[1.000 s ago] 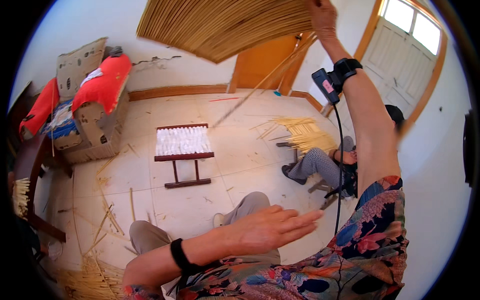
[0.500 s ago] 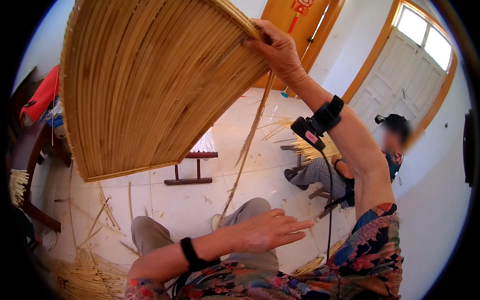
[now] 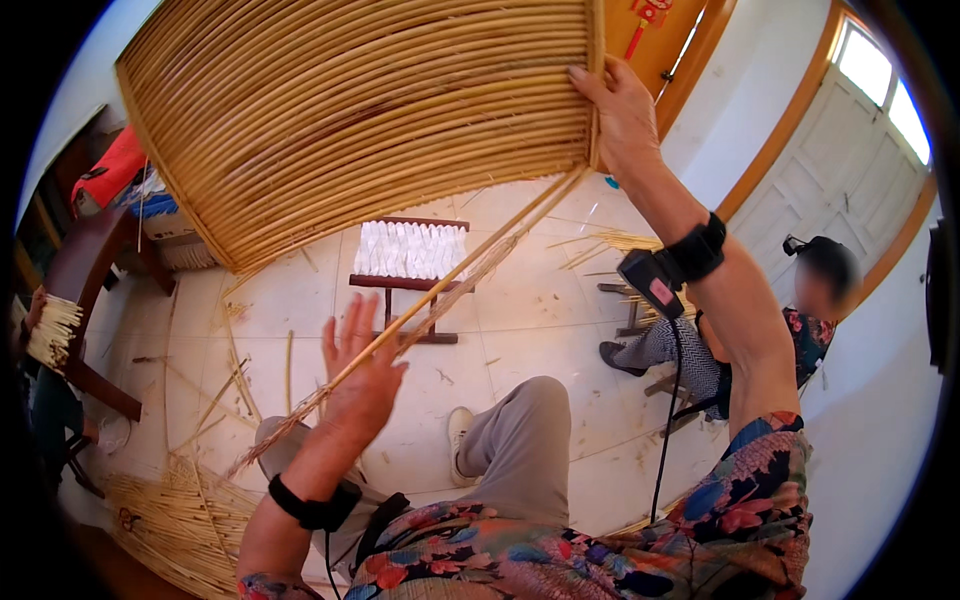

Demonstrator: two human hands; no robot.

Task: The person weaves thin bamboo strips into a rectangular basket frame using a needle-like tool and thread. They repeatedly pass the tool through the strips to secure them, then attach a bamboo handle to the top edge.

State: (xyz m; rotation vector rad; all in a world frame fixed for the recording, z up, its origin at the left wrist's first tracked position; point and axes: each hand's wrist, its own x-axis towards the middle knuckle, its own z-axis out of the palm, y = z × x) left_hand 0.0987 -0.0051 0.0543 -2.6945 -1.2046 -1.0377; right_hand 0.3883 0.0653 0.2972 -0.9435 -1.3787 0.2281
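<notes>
A large tan panel of many parallel stalks (image 3: 370, 110) with a bound rim fills the upper part of the view, raised in front of me. At its right edge, my right hand (image 3: 625, 115) is closed on the rim, thumb on the near face. From the panel's lower right corner a long loose stalk with a frayed strand (image 3: 480, 255) slants down to the left. It crosses my left hand (image 3: 358, 375), whose fingers are stretched out and spread, with the stalk passing between fingers and thumb.
A low dark wooden stool (image 3: 410, 255) with a white woven seat stands ahead. Cut stalks (image 3: 180, 525) lie in a pile at lower left. A seated person (image 3: 810, 310) is at right near more stalks (image 3: 625, 242). A dark wooden chair (image 3: 90, 290) stands at left.
The panel has turned, so its stalks now run more sideways, and it has shifted right with my right hand. My left hand has moved left and up to the loose stalk, fingers spreading.
</notes>
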